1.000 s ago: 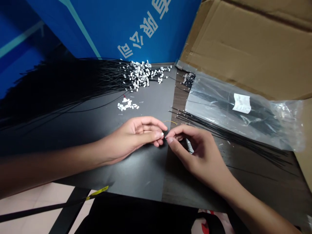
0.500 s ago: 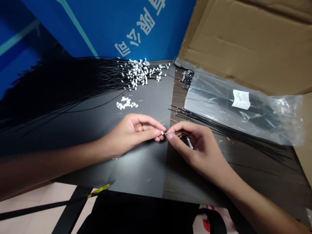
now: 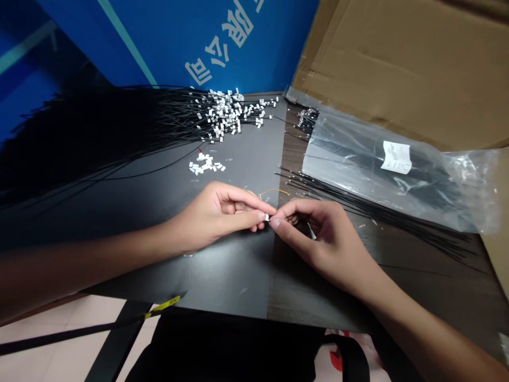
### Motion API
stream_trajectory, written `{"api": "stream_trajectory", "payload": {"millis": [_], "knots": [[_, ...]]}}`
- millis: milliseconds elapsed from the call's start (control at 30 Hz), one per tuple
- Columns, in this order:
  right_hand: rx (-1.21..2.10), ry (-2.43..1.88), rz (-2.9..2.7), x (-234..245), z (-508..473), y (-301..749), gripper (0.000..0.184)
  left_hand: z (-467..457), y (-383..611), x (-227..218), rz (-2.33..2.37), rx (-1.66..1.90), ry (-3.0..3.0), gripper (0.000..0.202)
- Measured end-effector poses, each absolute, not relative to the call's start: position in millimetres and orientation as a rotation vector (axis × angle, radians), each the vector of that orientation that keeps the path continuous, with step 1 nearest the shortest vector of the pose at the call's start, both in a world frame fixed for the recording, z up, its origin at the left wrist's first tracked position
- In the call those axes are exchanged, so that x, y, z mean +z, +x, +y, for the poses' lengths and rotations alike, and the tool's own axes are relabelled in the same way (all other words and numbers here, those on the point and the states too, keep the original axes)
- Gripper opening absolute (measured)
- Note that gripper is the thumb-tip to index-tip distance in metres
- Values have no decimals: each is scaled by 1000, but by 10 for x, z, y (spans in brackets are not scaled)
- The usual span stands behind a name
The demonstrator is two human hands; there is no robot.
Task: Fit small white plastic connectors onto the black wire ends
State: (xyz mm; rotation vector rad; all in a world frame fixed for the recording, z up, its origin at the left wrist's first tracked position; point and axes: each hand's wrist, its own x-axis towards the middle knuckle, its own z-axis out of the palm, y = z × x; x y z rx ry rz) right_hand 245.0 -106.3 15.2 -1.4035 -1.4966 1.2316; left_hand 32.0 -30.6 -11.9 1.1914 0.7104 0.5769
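Note:
Between thumb and fingers, my left hand pinches a small white connector. My right hand is closed in a pinch right beside it, on the thin dark end of a wire that meets the connector. The two hands' fingertips touch or nearly touch. A slim pointed metallic tip shows below my right fingers; the rest of it is hidden in the palm. Behind the hands a thin yellow wire curves over the table. Several loose white connectors lie in a small pile beyond my left hand.
At the back left lies a big bundle of black wires with white connectors on their ends. Bare-ended black wires lie on the right, by a clear plastic bag. A cardboard box and blue panel stand behind.
The connector and wire end are closer together, and my left forefinger now reaches my right fingertips. The view has shifted slightly.

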Motion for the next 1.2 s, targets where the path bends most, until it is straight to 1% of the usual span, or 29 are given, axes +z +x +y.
{"api": "stream_trajectory", "payload": {"millis": [133,267,567,767,1200], "knots": [[1234,-1418,-1493,160,-1058,2447,11,-305,319,-125,706,576,1201,18],[1258,-1448,-1493,163,-1049,2452,7,-302,330,-120,695,572,1194,19],[1221,-1458,-1526,143,-1050,2461,9,-288,316,-113,694,541,1225,19],[1208,-1472,-1521,133,-1060,2458,6,-292,320,-95,708,534,1277,20],[1302,-1480,-1509,145,-1048,2459,7,-308,333,-89,728,530,1301,18]]}}
